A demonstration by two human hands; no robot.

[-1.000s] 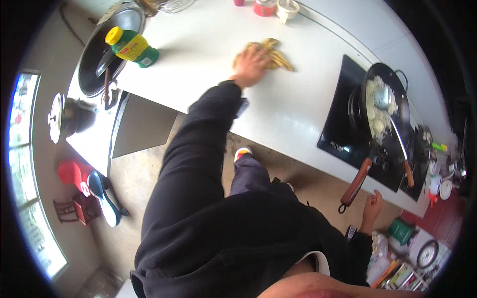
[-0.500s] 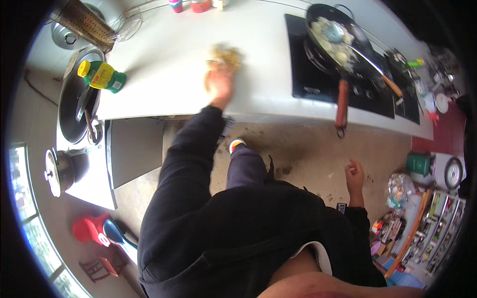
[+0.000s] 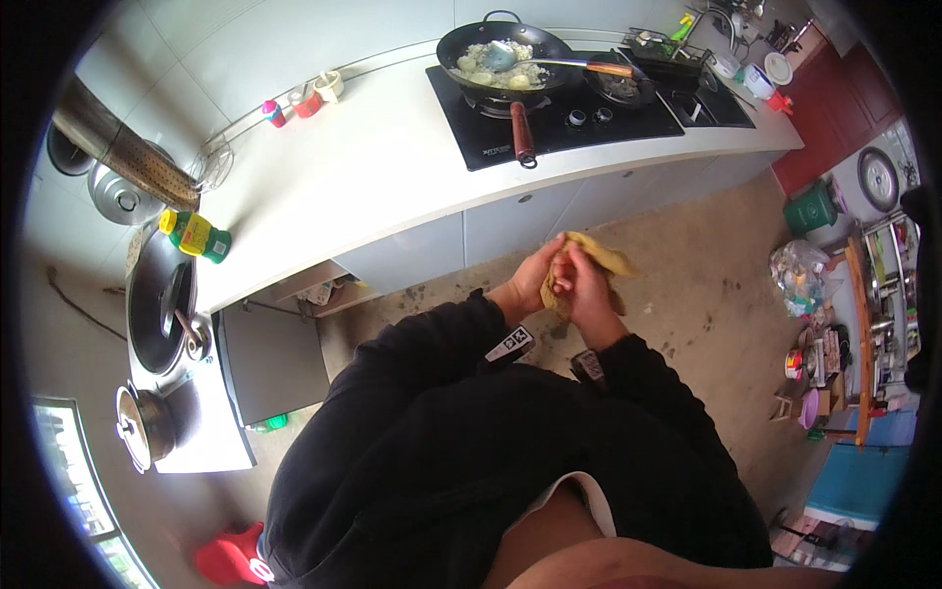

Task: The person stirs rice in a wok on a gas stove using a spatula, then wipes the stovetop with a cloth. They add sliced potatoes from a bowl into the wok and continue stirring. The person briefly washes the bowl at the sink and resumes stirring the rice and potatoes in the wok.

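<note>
**Yellow cloth bunched between both hands**

The white counter [image 3: 373, 187] runs along the wall, a black hob [image 3: 579, 123] carrying a wok [image 3: 502, 57] of food. In front of it, over the floor, the left hand [image 3: 538, 280] and right hand [image 3: 587, 290] press together, fingers curled tight around a yellow cloth [image 3: 601, 260], apparently wringing or folding it.

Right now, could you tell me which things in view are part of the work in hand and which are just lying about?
In hand:
yellow cloth, held between left hand and right hand

Lying about:
wok of food on the black cooktop
green bottle on the white counter
green bucket
</note>
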